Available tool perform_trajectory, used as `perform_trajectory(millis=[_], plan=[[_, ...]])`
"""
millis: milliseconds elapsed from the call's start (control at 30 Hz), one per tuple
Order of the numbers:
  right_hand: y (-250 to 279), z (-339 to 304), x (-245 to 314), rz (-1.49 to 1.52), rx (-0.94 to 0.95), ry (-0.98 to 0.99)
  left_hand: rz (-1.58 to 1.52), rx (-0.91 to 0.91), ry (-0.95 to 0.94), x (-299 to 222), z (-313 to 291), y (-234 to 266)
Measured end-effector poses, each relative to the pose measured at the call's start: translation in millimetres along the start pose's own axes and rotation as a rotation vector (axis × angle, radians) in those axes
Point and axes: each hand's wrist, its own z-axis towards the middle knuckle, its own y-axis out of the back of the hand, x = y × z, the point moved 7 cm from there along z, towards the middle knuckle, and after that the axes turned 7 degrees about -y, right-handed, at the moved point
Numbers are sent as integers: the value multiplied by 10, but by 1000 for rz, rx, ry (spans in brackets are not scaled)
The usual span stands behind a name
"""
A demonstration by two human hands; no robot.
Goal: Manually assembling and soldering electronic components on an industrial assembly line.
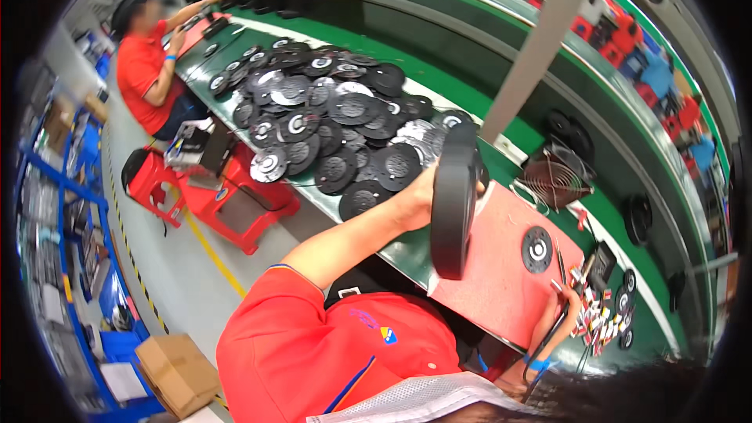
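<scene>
My left hand (423,194) is closed on the rim of a thick black round housing (453,215), held up edge-on over the bench. Its face is turned away from this view, and part of the hand is hidden behind it. Lower right, my right hand (565,309), with a blue band at the wrist, grips a thin dark pen-like tool (562,270); a dark cable runs down beside the hand. Between the hands, a black disc with a pale ring (537,250) lies on a pink mat (489,278).
Black discs (337,113) are heaped on the green bench to the left. Small red and white parts (601,327) lie beyond my right hand. A wire-guarded fan (554,178) and a grey post (540,47) stand at the far side. A co-worker (145,70) sits at far left near red stools (235,196).
</scene>
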Motion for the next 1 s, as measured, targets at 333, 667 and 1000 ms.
perform_trajectory(millis=[333, 667, 1000], plan=[[-19, 6, -108, 8, 2, -15, 158, 33, 38, -87, -38, -261], [52, 70, 34, 177, -147, -17, 1505, 442, 54, 36, 184, -769], [247, 91, 400, 153, -97, 45, 1345, 382, 181, 176, 233, -464]])
